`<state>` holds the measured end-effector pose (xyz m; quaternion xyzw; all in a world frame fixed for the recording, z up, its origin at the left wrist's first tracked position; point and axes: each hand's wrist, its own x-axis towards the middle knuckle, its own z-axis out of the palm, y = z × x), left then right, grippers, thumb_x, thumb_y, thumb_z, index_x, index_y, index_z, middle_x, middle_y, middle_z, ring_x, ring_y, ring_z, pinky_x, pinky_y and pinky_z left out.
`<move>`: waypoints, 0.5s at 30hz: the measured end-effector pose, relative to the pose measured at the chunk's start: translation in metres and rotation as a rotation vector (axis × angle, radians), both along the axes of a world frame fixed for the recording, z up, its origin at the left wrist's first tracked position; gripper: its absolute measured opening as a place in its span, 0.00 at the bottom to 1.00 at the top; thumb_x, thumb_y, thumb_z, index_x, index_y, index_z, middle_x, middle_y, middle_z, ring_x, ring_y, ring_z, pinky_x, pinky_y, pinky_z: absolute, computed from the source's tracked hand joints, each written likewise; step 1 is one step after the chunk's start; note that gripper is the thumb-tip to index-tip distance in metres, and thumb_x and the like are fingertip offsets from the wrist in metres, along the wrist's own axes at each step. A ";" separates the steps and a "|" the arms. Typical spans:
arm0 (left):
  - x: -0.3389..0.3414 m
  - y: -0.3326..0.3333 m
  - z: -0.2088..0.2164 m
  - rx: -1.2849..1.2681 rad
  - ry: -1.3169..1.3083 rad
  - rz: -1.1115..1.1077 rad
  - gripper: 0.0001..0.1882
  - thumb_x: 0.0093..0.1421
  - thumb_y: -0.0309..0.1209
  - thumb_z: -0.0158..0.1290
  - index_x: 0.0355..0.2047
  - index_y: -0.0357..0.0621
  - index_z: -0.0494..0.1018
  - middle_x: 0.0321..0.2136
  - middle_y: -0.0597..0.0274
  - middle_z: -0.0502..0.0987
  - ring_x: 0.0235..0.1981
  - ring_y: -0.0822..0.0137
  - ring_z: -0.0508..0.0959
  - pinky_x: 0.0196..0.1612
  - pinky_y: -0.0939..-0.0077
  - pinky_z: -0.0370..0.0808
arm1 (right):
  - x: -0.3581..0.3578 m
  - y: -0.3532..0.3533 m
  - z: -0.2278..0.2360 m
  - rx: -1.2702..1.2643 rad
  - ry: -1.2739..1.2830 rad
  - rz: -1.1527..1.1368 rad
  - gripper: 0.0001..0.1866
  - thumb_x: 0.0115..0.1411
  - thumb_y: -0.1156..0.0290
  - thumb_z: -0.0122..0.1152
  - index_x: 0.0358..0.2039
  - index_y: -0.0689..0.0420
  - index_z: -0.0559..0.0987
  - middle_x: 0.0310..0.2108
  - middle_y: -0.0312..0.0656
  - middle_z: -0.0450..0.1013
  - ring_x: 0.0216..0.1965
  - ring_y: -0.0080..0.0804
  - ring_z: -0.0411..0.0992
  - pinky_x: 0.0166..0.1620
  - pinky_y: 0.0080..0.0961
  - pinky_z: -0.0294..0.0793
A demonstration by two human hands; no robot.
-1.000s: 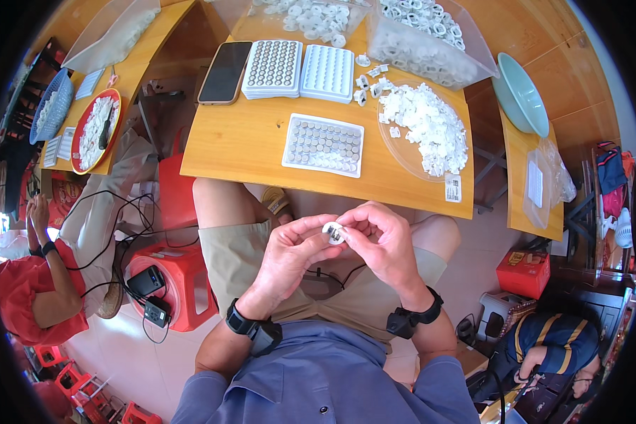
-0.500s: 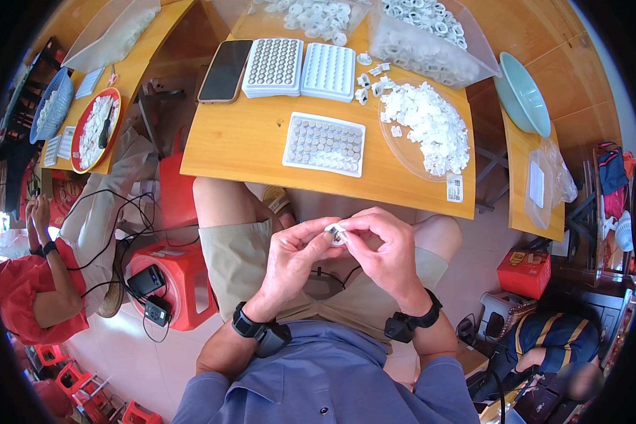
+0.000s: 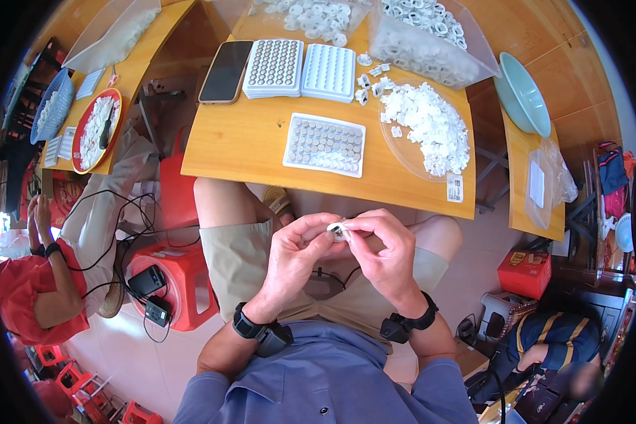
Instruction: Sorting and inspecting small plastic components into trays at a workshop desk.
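Above my lap, my left hand (image 3: 300, 244) pinches a small white plastic part (image 3: 337, 230) with a dark spot inside. My right hand (image 3: 383, 244) closes its thumb and forefinger on the same part from the other side. In front of me on the table lies a white tray (image 3: 290, 157) holding several small round silvery cells. Farther off, a stack of white trays (image 3: 274, 92) carries rows of metal discs, beside another white tray (image 3: 328, 71) with rows of pockets. A heap of small white parts (image 3: 431, 127) rests on a clear round lid to the right.
A phone (image 3: 225, 71) lies at the table's (image 3: 237, 141) far left. Clear bins (image 3: 431, 53) of white parts stand at the back. A red stool (image 3: 191, 283) with black devices and cables is at my left, near another person (image 3: 42, 283). A green basin (image 3: 521, 92) stands right.
Both hands stay almost in place, still on the white part. It has turned slightly, and the right fingers have shifted a little on it.
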<state>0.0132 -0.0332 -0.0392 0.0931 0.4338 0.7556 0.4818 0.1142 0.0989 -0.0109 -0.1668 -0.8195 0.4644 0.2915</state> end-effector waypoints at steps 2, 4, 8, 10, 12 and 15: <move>0.000 -0.001 0.000 0.008 -0.014 0.004 0.14 0.67 0.18 0.47 0.53 0.33 0.71 0.47 0.53 0.79 0.45 0.68 0.81 0.51 0.73 0.81 | 0.000 -0.001 0.001 -0.005 -0.002 -0.005 0.08 0.54 0.85 0.64 0.35 0.62 0.81 0.32 0.43 0.77 0.29 0.29 0.79 0.30 0.22 0.79; -0.001 -0.002 -0.003 -0.005 -0.026 -0.014 0.14 0.68 0.18 0.47 0.53 0.33 0.71 0.47 0.53 0.79 0.46 0.68 0.81 0.52 0.73 0.80 | 0.000 -0.003 0.006 -0.120 -0.056 -0.022 0.07 0.54 0.85 0.64 0.35 0.62 0.81 0.32 0.43 0.77 0.30 0.30 0.79 0.31 0.22 0.79; 0.000 -0.001 -0.003 0.015 -0.049 0.005 0.13 0.67 0.18 0.47 0.51 0.32 0.71 0.47 0.52 0.79 0.45 0.67 0.81 0.51 0.73 0.81 | 0.001 -0.003 0.005 -0.112 -0.069 -0.022 0.07 0.54 0.84 0.64 0.35 0.62 0.81 0.31 0.43 0.78 0.30 0.30 0.79 0.32 0.22 0.79; 0.002 -0.001 -0.006 0.020 0.042 0.060 0.11 0.67 0.18 0.47 0.49 0.31 0.71 0.45 0.52 0.79 0.44 0.68 0.81 0.50 0.73 0.82 | 0.001 -0.003 0.000 -0.050 -0.029 -0.021 0.07 0.54 0.84 0.64 0.35 0.62 0.81 0.31 0.42 0.78 0.30 0.30 0.79 0.31 0.23 0.79; 0.003 0.001 -0.003 0.006 0.038 0.083 0.10 0.66 0.18 0.49 0.47 0.31 0.72 0.42 0.54 0.79 0.41 0.68 0.82 0.48 0.76 0.82 | 0.000 -0.003 -0.002 -0.048 -0.029 -0.030 0.07 0.54 0.83 0.64 0.35 0.61 0.81 0.31 0.42 0.78 0.29 0.30 0.79 0.31 0.23 0.79; 0.003 0.002 -0.003 -0.036 0.072 0.119 0.08 0.65 0.18 0.52 0.44 0.32 0.73 0.39 0.56 0.80 0.38 0.70 0.82 0.45 0.78 0.82 | 0.000 -0.006 -0.004 -0.064 -0.057 -0.047 0.07 0.54 0.82 0.65 0.35 0.61 0.81 0.30 0.42 0.78 0.29 0.30 0.79 0.31 0.23 0.79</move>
